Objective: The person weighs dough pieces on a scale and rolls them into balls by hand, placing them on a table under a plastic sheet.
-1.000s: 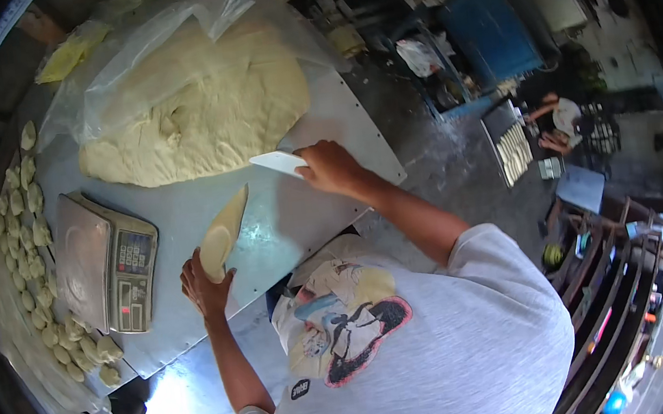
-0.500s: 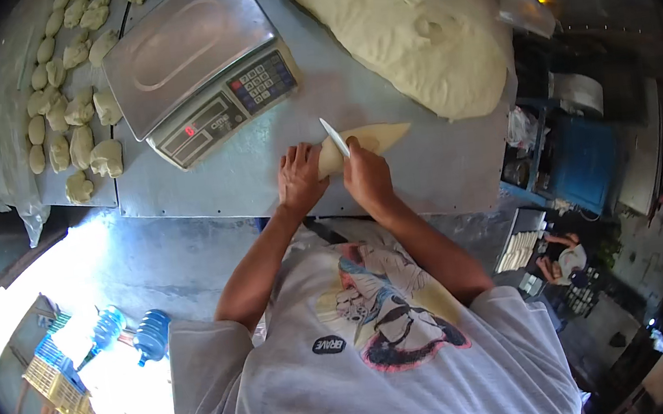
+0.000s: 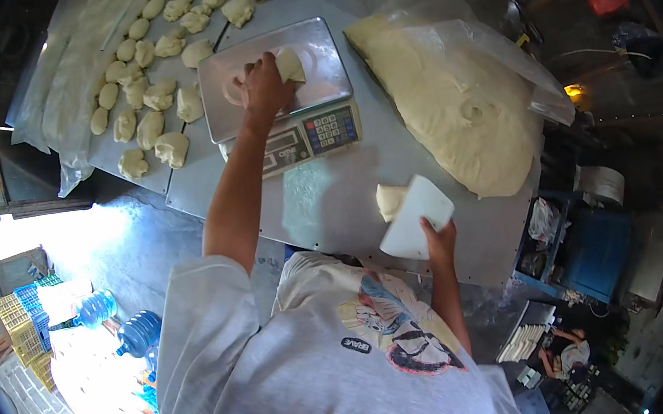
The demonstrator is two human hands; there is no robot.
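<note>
Over the steel pan of the digital scale (image 3: 322,53), my left hand (image 3: 263,90) grips a pale dough piece (image 3: 291,65) between thumb and fingers. Down at the right, my right hand (image 3: 440,242) is closed on the edge of a white flat dough scraper (image 3: 417,220), which is tilted broad side up. Another cut piece of dough (image 3: 388,199) lies on the metal table just left of the scraper, partly hidden by it. A huge mass of dough (image 3: 464,110) spreads at the right rear, partly under clear plastic.
Several small dough lumps (image 3: 149,131) lie in rows left of the scale, beside clear plastic sheeting (image 3: 82,96). The metal table's (image 3: 214,183) near edge runs before me. A blue cabinet (image 3: 594,255) stands at right. Another person (image 3: 569,352) works beyond, low at right.
The dough strip has been cut. My left hand has carried a piece forward onto the scale; my right hand has moved right and nearer with the scraper. The view has shifted.
</note>
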